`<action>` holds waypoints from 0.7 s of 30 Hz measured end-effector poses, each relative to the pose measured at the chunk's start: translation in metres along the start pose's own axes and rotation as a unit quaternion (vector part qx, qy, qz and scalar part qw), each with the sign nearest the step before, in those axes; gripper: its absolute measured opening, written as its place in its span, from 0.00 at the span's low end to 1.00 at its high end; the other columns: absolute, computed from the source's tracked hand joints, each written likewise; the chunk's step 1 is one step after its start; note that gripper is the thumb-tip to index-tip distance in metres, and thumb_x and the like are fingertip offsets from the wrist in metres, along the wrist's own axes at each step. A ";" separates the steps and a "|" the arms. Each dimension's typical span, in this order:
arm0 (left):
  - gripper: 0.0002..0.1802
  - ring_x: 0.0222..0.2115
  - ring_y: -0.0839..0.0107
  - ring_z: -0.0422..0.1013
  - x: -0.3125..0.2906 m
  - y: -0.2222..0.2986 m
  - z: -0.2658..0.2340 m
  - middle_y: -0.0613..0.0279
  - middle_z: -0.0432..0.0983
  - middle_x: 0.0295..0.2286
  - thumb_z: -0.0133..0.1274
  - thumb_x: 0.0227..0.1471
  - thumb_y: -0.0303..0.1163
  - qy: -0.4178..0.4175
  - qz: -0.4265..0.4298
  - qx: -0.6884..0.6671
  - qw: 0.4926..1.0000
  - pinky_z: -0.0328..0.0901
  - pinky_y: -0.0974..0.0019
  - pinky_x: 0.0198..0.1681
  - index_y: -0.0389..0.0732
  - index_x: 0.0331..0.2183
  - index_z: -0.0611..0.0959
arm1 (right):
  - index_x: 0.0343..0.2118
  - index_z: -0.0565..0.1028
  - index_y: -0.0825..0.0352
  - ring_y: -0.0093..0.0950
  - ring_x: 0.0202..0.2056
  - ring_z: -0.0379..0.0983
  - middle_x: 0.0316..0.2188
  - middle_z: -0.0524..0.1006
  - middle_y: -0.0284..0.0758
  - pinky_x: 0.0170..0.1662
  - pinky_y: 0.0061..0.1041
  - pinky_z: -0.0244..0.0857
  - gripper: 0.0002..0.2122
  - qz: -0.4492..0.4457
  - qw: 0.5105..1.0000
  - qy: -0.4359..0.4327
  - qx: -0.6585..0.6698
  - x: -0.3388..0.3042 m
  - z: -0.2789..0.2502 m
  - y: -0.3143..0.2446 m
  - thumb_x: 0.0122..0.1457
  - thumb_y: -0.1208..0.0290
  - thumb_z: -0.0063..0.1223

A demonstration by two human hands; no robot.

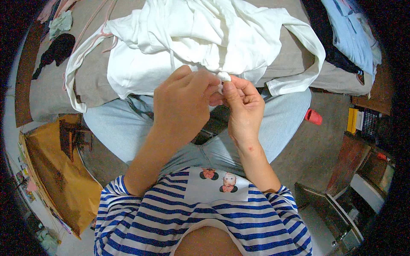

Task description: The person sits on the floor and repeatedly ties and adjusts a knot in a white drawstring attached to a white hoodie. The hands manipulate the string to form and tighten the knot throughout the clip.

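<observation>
A white long-sleeved garment point(183, 32) lies spread over the grey-brown cloth surface before me, its sleeves curving out to both sides. Above my lap, my right hand point(245, 104) pinches a small bunched tip of the white fabric between thumb and fingers. Close beside it, my left hand point(183, 100) has its fingers curled together at the same bunched piece. The back of that hand hides its fingertips, so what exactly they grip is hidden.
A light blue garment point(352, 36) and dark cloth lie at the far right of the grey-brown surface point(47, 91). A black cloth point(60, 49) is at the left. On the floor sit a red cup point(314, 117) at right and a large brown sheet point(64, 170) at left.
</observation>
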State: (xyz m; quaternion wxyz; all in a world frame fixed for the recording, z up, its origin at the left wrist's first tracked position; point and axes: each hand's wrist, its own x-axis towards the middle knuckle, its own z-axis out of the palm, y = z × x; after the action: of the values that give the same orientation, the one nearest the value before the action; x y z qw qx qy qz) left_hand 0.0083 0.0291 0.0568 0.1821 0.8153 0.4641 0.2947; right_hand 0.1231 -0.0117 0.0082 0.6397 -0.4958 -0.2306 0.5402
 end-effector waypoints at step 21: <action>0.09 0.12 0.74 0.64 -0.014 -0.005 0.032 0.68 0.68 0.14 0.60 0.33 0.31 0.159 -0.067 -0.045 0.984 0.57 0.72 0.14 0.43 0.17 0.75 | 0.33 0.72 0.71 0.15 0.23 0.68 0.24 0.74 0.31 0.26 0.11 0.62 0.06 -0.064 0.998 0.026 0.003 0.002 0.001 0.006 0.53 0.78 0.47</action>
State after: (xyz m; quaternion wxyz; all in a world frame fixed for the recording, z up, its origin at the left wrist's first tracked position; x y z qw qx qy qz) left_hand 0.0202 0.0193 0.0256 0.1622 0.7158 0.5272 0.4283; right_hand 0.1200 -0.0096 0.0027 0.6801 -0.4921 -0.2433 0.4860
